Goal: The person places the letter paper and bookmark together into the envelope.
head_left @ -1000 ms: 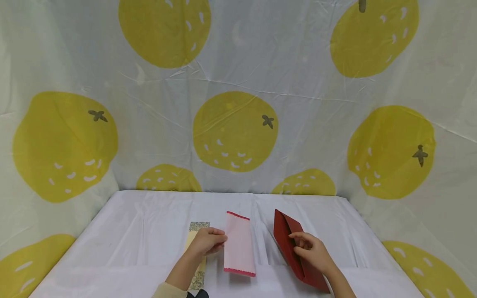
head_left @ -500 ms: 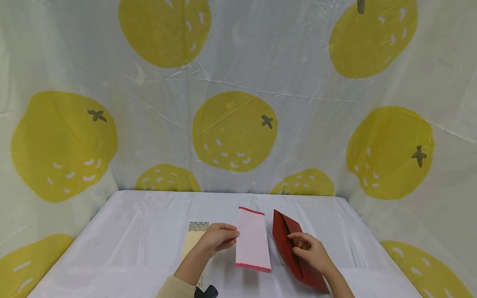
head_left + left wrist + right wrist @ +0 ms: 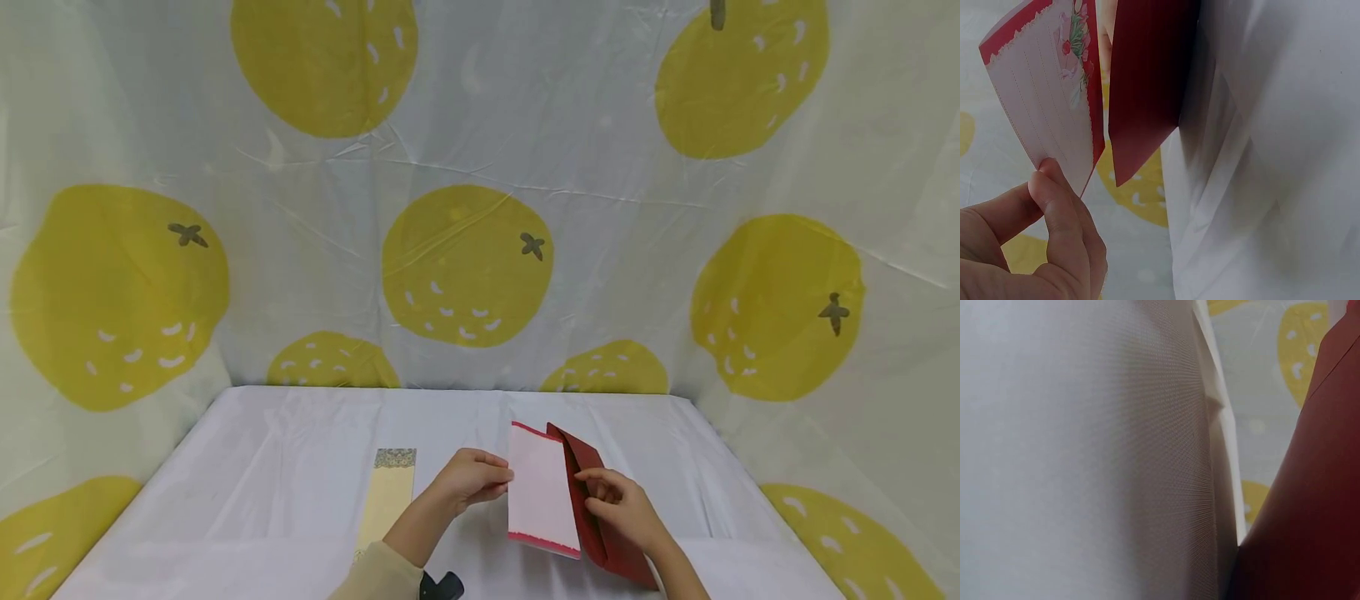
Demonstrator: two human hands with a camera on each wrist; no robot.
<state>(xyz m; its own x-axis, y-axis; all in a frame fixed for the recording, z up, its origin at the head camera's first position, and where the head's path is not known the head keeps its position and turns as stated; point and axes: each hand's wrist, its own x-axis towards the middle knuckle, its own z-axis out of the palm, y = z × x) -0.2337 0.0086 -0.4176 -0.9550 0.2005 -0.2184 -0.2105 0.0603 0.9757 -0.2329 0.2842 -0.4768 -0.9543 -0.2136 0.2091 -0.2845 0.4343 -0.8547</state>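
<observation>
Between thumb and fingertips my left hand pinches the left edge of a pale pink card with red trim. The left wrist view shows the card's lined face with a flower print along one side. Just to the right, a red envelope is held tilted by my right hand, whose curled fingers are at its opening. In the head view the card overlaps the envelope's left edge; whether they touch, I cannot tell. The right wrist view has the envelope at its right side, without the hand.
A cream paper strip with a patterned end lies on the white-clothed table, left of the hands and partly behind the left forearm. A curtain printed with yellow fruit surrounds the table's back and sides.
My left hand has carried the pink card rightward, from above the middle of the table to the envelope's left edge. The right hand and envelope have hardly moved. More of the cream strip shows.
</observation>
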